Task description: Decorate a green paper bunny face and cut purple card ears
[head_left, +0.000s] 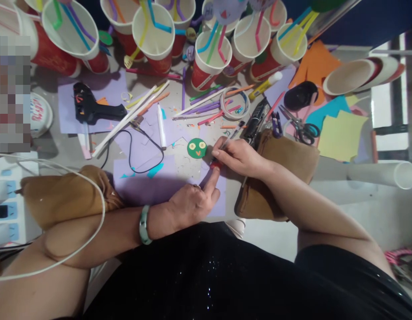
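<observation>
Black glossy clothing [206, 275] fills the bottom centre of the frame. Grey bench [59, 153] occupies the middle and upper part. Paper cups [206, 80], red and white, stand along the top edge, bent straws in many of them. Purple paper [142, 195] lies in sheets left of centre. Brown cloth [286, 178] sits under the right forearm, right of centre.

Left hand [195, 200], lower centre: index finger extended, other fingers curled in; pale green bangle [145, 224] at the wrist. Right hand [241, 155], just right of centre: closed in a writing grip around a slim pen [230, 132], lower end towards the left index fingertip. Black glue gun [92, 106] lies upper left; scissors [307, 132] upper right; white marker [161, 126] left of centre.

Green disc [196, 153], two pale rings and an orange beak shape on it, lies flat at centre, apart from both hands. Smallest: red piece [215, 164] at the left index fingertip; mostly hidden, cannot tell whether pinched or only touched.
</observation>
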Demonstrator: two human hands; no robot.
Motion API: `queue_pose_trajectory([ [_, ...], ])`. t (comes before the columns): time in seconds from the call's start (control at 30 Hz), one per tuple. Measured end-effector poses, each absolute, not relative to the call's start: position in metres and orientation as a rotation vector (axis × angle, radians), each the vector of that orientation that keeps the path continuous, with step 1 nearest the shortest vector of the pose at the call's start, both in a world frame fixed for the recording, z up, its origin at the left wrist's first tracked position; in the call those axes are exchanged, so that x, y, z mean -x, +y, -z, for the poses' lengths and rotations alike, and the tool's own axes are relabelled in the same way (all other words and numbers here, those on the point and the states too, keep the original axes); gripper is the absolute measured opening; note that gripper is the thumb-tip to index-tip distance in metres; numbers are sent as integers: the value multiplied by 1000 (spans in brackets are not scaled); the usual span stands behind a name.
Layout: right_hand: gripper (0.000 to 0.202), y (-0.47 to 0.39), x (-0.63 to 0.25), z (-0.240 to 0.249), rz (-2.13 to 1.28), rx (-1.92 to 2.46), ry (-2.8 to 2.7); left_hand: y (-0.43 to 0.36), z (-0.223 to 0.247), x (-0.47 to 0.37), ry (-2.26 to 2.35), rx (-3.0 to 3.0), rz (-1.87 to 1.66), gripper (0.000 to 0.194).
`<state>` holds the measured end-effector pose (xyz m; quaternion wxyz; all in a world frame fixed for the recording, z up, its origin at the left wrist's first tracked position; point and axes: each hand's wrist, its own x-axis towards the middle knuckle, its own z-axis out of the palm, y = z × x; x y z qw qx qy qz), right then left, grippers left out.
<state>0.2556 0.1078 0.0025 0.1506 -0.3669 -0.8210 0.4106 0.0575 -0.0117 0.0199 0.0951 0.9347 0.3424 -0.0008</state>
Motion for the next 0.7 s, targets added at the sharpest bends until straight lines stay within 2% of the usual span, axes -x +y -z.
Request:
queue_pose_trajectory([
  [0.37, 40, 113, -253, -10, -1160, 958, -2475, -14, -17, -59, 1073, -2755, -21, 31],
  [0.7, 48, 103, -258, -10, -1180, 1108, -2287, -8, -27, -58, 1018, -2649, 139, 35],
])
